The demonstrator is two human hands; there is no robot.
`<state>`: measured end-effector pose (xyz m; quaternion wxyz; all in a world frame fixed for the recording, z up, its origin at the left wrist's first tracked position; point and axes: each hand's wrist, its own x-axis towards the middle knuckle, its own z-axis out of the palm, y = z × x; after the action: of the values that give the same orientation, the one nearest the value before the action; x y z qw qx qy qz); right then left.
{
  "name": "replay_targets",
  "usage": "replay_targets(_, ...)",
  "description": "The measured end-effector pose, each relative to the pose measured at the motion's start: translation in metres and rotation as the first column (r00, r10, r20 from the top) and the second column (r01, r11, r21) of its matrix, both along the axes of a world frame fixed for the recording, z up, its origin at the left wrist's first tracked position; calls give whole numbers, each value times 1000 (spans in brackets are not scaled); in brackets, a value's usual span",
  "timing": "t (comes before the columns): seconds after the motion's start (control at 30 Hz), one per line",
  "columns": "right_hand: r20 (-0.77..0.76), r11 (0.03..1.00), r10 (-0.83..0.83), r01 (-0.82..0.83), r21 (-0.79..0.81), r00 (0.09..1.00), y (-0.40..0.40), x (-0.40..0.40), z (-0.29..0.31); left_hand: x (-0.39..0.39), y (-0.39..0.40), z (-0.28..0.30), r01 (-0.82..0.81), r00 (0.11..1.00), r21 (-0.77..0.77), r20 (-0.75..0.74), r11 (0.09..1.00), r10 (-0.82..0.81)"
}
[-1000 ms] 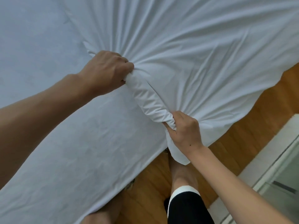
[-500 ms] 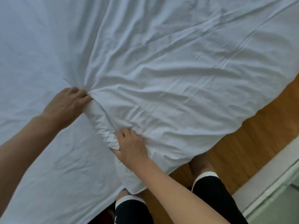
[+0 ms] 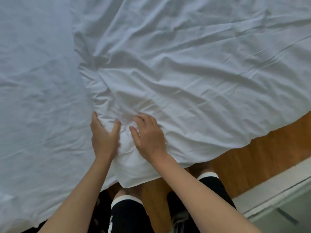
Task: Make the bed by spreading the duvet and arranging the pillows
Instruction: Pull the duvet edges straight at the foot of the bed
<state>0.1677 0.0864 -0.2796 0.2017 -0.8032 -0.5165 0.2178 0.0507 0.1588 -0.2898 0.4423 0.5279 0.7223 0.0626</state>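
Observation:
The white duvet (image 3: 193, 73) lies wrinkled over the right and middle of the bed, its corner hanging off the near edge. My left hand (image 3: 103, 137) rests open against the left side of that corner, thumb spread over the cloth. On top of the same corner lies my right hand (image 3: 149, 137), fingers loosely spread and flat on the duvet. Neither hand grips the fabric. No pillows are in view.
The bare white bed sheet (image 3: 37, 98) covers the left part of the mattress. A wooden floor (image 3: 252, 153) runs along the bed's near right side, with a pale skirting and glass panel (image 3: 276, 195) beyond. My legs in black shorts (image 3: 127, 214) stand at the edge.
Both hands have let go of the bunched duvet edge and come close together near the bed's edge, now lying open on the corner. The duvet has settled flatter.

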Motion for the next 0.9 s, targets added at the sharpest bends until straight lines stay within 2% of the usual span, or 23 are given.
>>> replay_targets(0.1, -75, 999, -47, 46, -17, 996, 10, 10, 7, 5, -24, 0, -158, 987, -103, 19, 982, 160)
replay_targets(0.2, -111, 999, 21, -25, -35, 994, 21, 20, 13, 7, -38, 4, -161, 986, -109, 25, 981, 165)
replay_targets(0.3, -53, 988, 150, -151, -18, 987, 34, 26, 19, 7, -62, 14, -144, 989, -135, -32, 980, 141)
replay_targets(0.37, -2, 941, 333, -333, -53, 943, 43, 24, 21, 11, -83, 21, -153, 984, -194, -124, 969, 131)
replay_targets(0.4, 35, 883, 470, -468, -45, 882, 46, 22, 21, 15, -92, 23, -170, 978, -220, -160, 960, 136)
replay_targets(0.43, 92, 772, 635, -635, -41, 767, 48, 21, 19, 19, -100, 25, -187, 971, -244, -190, 951, 143)
replay_targets(0.5, 201, 378, 918, -909, -176, 343, 50, 24, 21, 25, -116, 30, -219, 957, -275, -248, 936, 151)
replay_targets(0.53, 208, 188, 968, -951, -245, 138, 51, 29, 24, 26, -125, 32, -244, 946, -288, -279, 926, 163)
replay_targets(0.57, 194, 43, 981, -955, -293, -16, 53, 33, 27, 28, -136, 34, -281, 932, -296, -309, 913, 187)
replay_targets(0.6, 166, -59, 979, -941, -333, -120, 55, 36, 31, 31, -148, 36, -321, 918, -296, -331, 900, 218)
replay_targets(0.67, 110, -182, 962, -890, -419, -248, 56, 39, 35, 43, -168, 43, -396, 895, -252, -319, 883, 311)
replay_targets(0.73, 149, -225, 936, -867, -445, -320, 58, 41, 35, 62, -175, 50, -443, 875, -163, -293, 882, 386)
replay_targets(0.83, 238, -268, 887, -862, -431, -395, 71, 49, 34, 88, -179, 59, -443, 847, 3, -327, 897, 419)
replay_targets(0.9, 277, -285, 871, -876, -389, -406, 84, 57, 38, 105, -190, 61, -447, 831, 110, -316, 888, 458)
